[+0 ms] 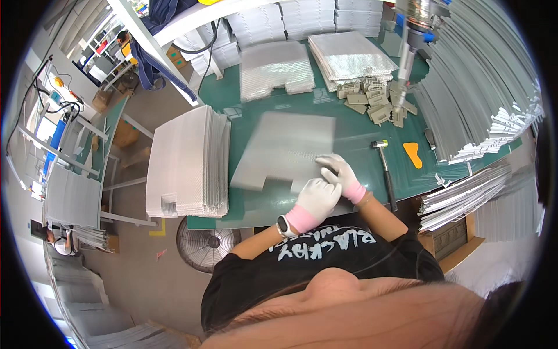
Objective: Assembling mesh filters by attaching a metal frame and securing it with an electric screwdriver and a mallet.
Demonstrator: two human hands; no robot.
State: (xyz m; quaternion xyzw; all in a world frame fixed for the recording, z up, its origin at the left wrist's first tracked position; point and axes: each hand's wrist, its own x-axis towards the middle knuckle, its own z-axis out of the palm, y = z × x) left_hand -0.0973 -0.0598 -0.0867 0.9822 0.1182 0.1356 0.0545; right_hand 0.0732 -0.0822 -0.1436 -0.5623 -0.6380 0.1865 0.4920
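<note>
A flat grey sheet [285,139] with a notch in its near edge rests on the green table in front of me, slightly blurred. My left hand [317,202], in a white glove with a pink cuff, is closed at the sheet's near right corner; whatever its fingers hold is hidden. Right beside it, my right hand [343,176], gloved alike, lies over the sheet's right edge. Its finger and thumb point left, apart from each other. The two hands touch or overlap.
Left stands a tall stack of notched white panels [189,157]; more panels [276,67] lie at the back. Small beige plates [378,102] are heaped below a hanging tool [410,52]. A hammer [385,174] and yellow scraper [413,155] lie right. A floor fan [209,244] stands below.
</note>
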